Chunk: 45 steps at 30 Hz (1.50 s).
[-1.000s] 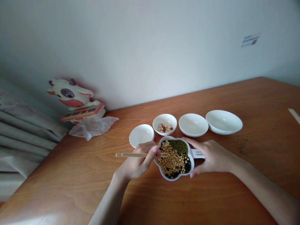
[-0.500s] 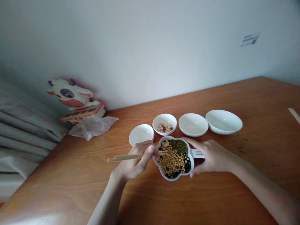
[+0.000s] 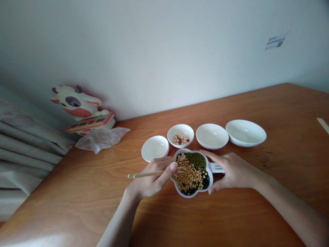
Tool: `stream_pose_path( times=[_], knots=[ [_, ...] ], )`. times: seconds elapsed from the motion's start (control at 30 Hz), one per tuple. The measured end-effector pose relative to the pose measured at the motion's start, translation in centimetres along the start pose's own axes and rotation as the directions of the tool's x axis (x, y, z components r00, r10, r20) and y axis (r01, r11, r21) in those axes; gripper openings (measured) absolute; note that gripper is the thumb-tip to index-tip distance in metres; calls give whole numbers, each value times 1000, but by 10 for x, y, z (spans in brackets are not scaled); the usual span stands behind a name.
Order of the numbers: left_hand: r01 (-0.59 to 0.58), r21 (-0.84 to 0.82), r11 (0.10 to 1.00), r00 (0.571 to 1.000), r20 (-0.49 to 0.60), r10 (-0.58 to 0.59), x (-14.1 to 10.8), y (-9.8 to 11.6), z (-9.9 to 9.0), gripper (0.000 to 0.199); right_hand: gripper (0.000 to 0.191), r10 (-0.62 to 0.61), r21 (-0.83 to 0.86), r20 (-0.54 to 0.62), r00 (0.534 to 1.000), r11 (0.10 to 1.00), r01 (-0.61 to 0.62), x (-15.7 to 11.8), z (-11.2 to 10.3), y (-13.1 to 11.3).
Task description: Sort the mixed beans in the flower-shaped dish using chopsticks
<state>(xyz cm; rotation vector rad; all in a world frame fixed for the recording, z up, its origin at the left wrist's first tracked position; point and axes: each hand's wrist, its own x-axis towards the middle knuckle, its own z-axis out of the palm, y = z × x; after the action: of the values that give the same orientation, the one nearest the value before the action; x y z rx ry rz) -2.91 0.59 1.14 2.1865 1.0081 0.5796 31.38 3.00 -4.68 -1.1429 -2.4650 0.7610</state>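
Observation:
A pair of wooden chopsticks (image 3: 144, 174) is held in my left hand (image 3: 154, 176), closed around them with the thumb on top. Their tips reach among yellow soybeans (image 3: 191, 176) in a flower-shaped dish (image 3: 189, 196). Green mung beans (image 3: 196, 160), black beans (image 3: 206, 181) and a few pale flat seeds (image 3: 181, 157) share that dish. On its right side my right hand (image 3: 235, 171) grips the dish near the labelled handle, thumb and fingers around the edge. Just behind, a small white bowl (image 3: 180, 128) contains pale seeds and reddish pieces.
White bowls stand to either side of the seed bowl: one at the left (image 3: 154, 147), one at the right (image 3: 212, 135), and a larger one (image 3: 245, 133) beyond. A cow toy keyboard (image 3: 87, 113) and a plastic bag (image 3: 102, 140) lie far left. More wooden sticks (image 3: 323, 125) show at the right edge.
My left hand has shifted slightly right, and the chopsticks' back ends have moved right and sit closer together. The dish and my right hand stay in place.

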Motion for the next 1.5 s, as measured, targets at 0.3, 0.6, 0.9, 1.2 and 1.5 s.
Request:
stream_pose_path(
  times=[0.3, 0.6, 0.9, 1.2, 1.5],
  knots=[
    [-13, 57, 998, 995, -100, 19, 5, 2, 4, 55, 131, -23, 33, -21, 1000, 999, 24, 1, 1, 1],
    [-64, 104, 993, 989, -129, 77, 3, 1, 5, 54, 129, 6, 36, 2, 1000, 999, -6, 1, -2, -3],
    [-124, 103, 987, 955, -259, 147, 2, -3, 2, 58, 128, 7, 26, 0, 1000, 1000, -7, 1, -1, -1],
    [-67, 212, 975, 631, -748, 206, 7, -17, 14, 72, 130, 6, 8, 6, 1000, 1000, -6, 0, 0, 2],
    [85, 84, 993, 781, -624, -14, 39, -29, 12, 63, 133, 22, 15, 21, 1000, 1000, -22, 0, 0, 2]
  ],
)
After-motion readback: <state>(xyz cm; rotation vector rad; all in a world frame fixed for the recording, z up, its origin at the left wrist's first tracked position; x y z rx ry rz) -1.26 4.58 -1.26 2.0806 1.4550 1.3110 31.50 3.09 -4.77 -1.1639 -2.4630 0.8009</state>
